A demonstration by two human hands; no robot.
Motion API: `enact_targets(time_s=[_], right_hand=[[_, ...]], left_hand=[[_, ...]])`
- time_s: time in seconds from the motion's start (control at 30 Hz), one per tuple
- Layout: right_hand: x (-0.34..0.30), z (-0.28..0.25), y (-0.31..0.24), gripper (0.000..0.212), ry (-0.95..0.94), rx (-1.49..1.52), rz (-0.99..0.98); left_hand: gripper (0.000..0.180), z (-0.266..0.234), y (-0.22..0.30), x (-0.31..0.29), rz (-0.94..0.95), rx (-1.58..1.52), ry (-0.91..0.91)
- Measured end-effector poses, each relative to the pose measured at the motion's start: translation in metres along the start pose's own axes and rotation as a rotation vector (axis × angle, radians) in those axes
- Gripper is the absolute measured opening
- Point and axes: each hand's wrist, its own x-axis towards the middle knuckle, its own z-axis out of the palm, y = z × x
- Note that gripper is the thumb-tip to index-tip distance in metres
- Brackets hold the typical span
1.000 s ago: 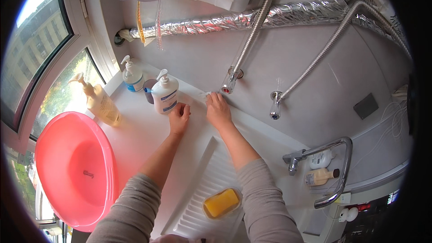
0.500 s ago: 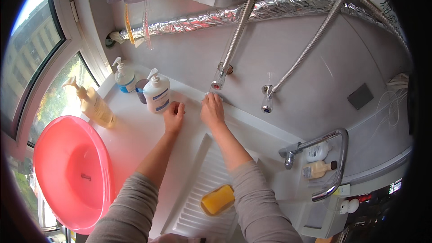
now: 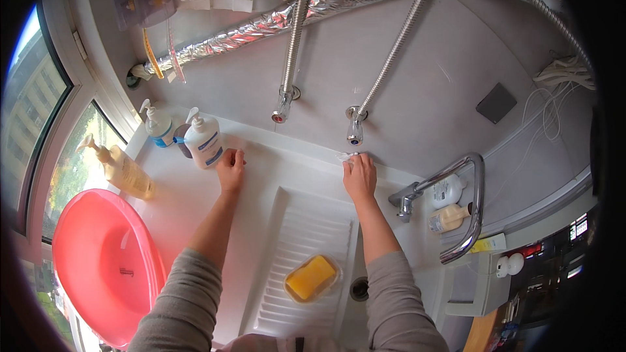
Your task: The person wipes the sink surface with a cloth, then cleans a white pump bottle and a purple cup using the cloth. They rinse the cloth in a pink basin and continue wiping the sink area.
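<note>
My right hand presses a small crumpled white piece, like a tissue, onto the back ledge of the white sink counter, below the second valve. Its fingers are closed on it. My left hand is curled into a loose fist just right of a white pump bottle; what it may hold is hidden. A clear pump bottle with a blue label and a dark cup stand left of the white one. A yellowish pump bottle stands nearer the window.
A pink basin lies tilted at the left. On the ribbed drainboard sits a yellow sponge in a clear dish. Two valves with hoses come down the wall. A chrome faucet arches at the right, beside bottles.
My right hand has slid rightward along the back ledge with the tissue, from below the first valve to below the second. My left hand stays by the white pump bottle. The view has shifted right.
</note>
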Motion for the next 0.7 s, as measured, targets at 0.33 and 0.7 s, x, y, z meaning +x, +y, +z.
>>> enact_targets(time_s=[0.33, 0.7], right_hand=[[-0.012, -0.006, 0.071, 0.025, 0.408, -0.283, 0.393], [0.001, 0.031, -0.013, 0.01, 0.224, -0.157, 0.219]], left_hand=[[0.025, -0.003, 0.002, 0.002, -0.031, -0.044, -0.03], [0.025, 0.0, 0.009, -0.006, -0.034, -0.113, -0.026]])
